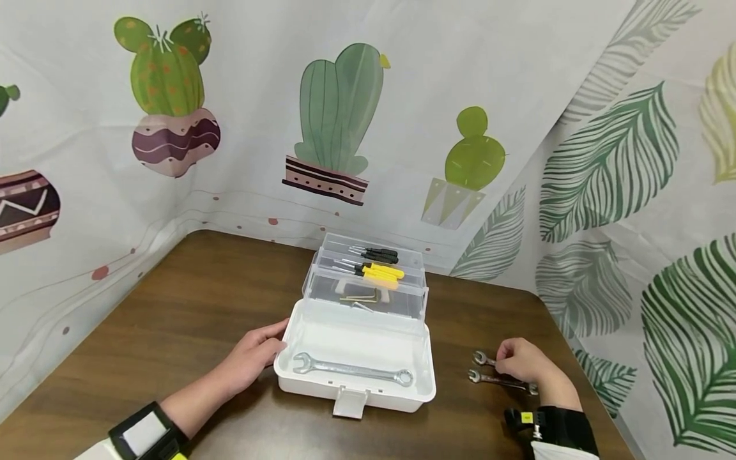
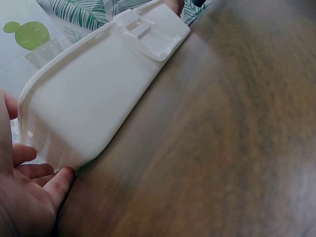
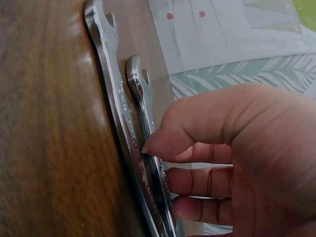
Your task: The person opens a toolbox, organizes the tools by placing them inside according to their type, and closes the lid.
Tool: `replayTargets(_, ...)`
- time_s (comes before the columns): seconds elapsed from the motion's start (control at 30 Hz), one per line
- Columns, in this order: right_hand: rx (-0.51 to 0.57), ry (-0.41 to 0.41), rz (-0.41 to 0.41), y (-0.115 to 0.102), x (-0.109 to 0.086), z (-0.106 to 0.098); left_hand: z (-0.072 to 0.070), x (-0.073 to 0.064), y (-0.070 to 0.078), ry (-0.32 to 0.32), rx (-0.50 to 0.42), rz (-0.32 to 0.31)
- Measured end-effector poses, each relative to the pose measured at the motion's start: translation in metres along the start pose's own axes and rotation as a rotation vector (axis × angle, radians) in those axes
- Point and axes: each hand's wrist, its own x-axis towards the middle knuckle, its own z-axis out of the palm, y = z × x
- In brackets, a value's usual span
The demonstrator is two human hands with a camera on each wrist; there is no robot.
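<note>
My left hand (image 1: 253, 354) rests against the left wall of an open white toolbox (image 1: 287, 378), fingers on its outer side and thumb near the rim. A large silver combination wrench (image 1: 362, 369) lies across the toolbox floor. To the right, two smaller wrenches lie side by side on the table. Thumb and fingers of my right hand (image 1: 522, 359) pinch the shorter wrench (image 3: 143, 101) along its shaft; in the head view the hand covers most of it. Closer to me is the longer wrench (image 3: 116, 94), right beside the thumb tip.
Behind the toolbox, its clear tiered trays (image 1: 328, 263) hold black-handled screwdrivers (image 1: 382, 254), yellow-handled screwdrivers (image 1: 382, 275) and hex keys (image 1: 359, 298). A white latch (image 1: 350, 402) hangs at the front. Printed cloth (image 1: 253, 128) walls the brown table (image 1: 218, 287) at the back and sides.
</note>
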Motion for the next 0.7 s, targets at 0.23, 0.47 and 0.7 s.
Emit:
replayTargets(0.23,-0.006,0.005,0.005,0.0004,0.0002,0.0008,-0.0005,0.0009,-0.0001,-0.001,0.014,0.003)
replayTargets(0.47,-0.016,0.015,-0.001,0.0012,0.0014,0.0027,-0.0005,0.0007,0.0003,-0.005,0.001,0.002)
replayTargets(0.7,-0.027,0.024,-0.015,0.0028,0.0028,0.0045,-0.0002,0.0002,0.0010,-0.004,-0.007,0.004)
